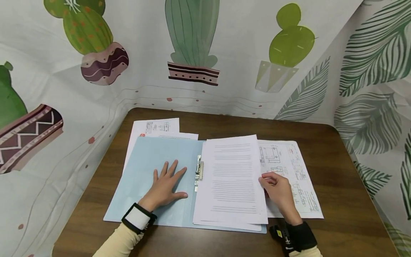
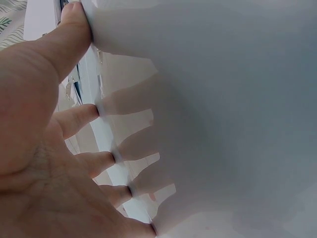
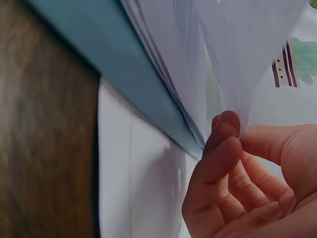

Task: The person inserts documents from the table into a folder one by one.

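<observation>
Cream left sleeve (image 1: pixel 117 242) nearest; left hand (image 1: pixel 163 187) spread wide on blue folder (image 1: pixel 141 175), open nearer worktop's (image 1: pixel 334 178) left edge than right. Right hand (image 1: pixel 278 191) pinches printed sheet's (image 1: pixel 231 178) right edge; right wrist view alone shows gap above stack (image 3: pixel 173 69), left wrist view fingertips (image 2: pixel 90 113) touching folder.

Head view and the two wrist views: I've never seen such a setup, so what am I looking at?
There is no robot here, only a person's two bare hands. The widest picture comes from a camera on the head, looking down; the others come from a camera on each wrist. On the wooden table lies an open blue folder with a metal clip; a technical drawing sticks out on its right. The left hand rests spread fingertips on the folder's left cover; the right hand pinches a printed sheet by its edge.
</observation>
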Demonstrator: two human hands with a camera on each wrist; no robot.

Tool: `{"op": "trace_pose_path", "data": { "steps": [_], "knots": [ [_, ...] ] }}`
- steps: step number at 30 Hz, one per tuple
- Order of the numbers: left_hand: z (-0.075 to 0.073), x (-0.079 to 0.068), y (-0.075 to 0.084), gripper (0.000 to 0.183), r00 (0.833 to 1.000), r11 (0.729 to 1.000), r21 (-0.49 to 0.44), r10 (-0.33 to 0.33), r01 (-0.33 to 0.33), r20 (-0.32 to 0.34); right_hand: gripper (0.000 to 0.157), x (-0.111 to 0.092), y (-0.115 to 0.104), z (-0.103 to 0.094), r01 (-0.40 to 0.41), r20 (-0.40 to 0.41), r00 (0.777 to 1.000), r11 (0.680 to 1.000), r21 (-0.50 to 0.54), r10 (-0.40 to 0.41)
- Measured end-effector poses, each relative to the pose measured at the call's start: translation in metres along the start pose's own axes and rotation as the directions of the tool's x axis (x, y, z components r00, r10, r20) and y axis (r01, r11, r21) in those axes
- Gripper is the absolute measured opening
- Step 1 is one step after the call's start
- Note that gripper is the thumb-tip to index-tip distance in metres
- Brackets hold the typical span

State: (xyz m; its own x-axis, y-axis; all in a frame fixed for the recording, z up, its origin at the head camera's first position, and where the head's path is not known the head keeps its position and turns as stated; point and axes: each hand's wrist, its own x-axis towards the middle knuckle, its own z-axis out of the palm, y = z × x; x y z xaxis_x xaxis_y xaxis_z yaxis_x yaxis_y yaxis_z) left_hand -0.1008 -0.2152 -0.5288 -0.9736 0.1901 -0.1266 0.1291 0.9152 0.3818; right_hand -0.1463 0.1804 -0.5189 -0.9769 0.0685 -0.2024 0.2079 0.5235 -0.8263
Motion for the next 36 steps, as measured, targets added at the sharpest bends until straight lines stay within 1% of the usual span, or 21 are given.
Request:
{"op": "trace_pose_path", "data": {
  "steps": [7,22,28,36],
  "knots": [
    [0.0,-0.001,0.0,0.095,1.0,1.0,0.001,0.002,-0.002,-0.004,0.018,-0.002,-0.002,0.007,0.008,0.014,1.0,1.0,-0.007,-0.008],
    [-0.001,-0.002,0.0,0.095,1.0,1.0,-0.003,0.011,-0.011,-0.008,0.02,-0.006,0.0,0.01,0.026,0.047,0.999,0.999,-0.023,-0.024],
    [-0.002,-0.001,0.001,0.095,1.0,1.0,0.004,0.014,-0.014,-0.012,0.022,-0.006,0.0,0.011,0.04,0.054,0.998,0.997,-0.06,-0.037],
    [-0.002,-0.002,0.001,0.094,1.0,1.0,0.009,0.014,-0.013,-0.012,0.025,-0.006,-0.001,0.013,0.073,0.042,0.997,0.991,-0.111,-0.068]
  ]
}}
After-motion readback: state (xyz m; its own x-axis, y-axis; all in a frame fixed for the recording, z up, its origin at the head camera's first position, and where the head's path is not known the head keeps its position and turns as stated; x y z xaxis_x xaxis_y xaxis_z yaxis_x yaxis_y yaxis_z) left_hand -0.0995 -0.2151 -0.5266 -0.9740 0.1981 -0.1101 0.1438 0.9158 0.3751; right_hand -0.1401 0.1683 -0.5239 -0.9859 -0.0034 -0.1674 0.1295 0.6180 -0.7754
